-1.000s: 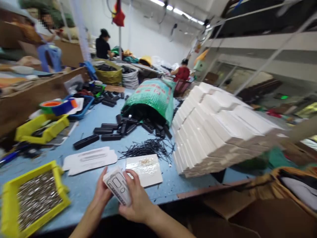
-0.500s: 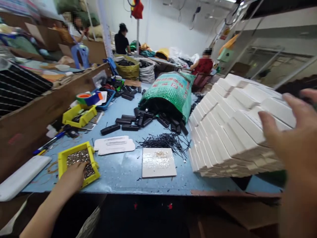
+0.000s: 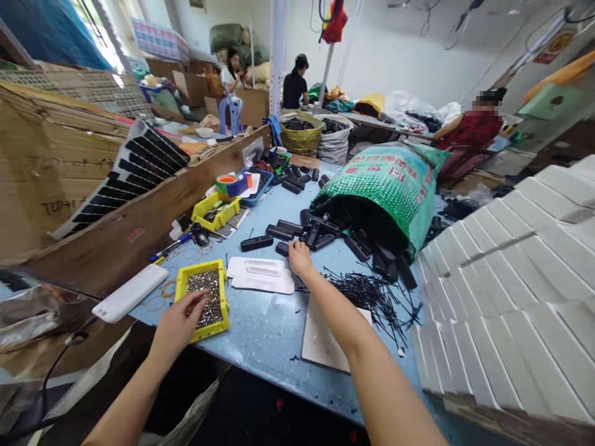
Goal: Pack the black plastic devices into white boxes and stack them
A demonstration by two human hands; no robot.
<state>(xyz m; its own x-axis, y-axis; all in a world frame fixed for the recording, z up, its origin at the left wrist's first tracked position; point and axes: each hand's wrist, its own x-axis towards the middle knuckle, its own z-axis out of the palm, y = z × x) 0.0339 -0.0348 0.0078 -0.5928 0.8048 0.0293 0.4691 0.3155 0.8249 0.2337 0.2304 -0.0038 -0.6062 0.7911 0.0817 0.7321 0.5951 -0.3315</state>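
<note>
My left hand [image 3: 185, 314] is over the yellow bin [image 3: 226, 314], its thumb and fingers drawn together in a pinch above many small shiny metal pieces [image 3: 208, 286]. Whatever sits between those fingertips is too small to make out. Stretched forward across the table, my right hand [image 3: 300, 257] has its fingers closed at the end of a black plastic case [image 3: 282, 249], one of several lying before the green sack [image 3: 379, 179]. Just left of that hand lie white printed cards [image 3: 260, 275]. Under my right forearm are a pale square board [image 3: 320, 337] and a heap of thin black sticks [image 3: 372, 291].
Stacked white boxes [image 3: 506, 279] rise along the right side. A second yellow bin [image 3: 216, 212], tape rolls [image 3: 232, 184] and pens [image 3: 171, 246] lie at the left by a wooden partition [image 3: 139, 238]. People sit at work farther back.
My right hand has left the stacked white boxes and reached left to the black cases. The left hand has lifted slightly in the bin. The view has turned left.
</note>
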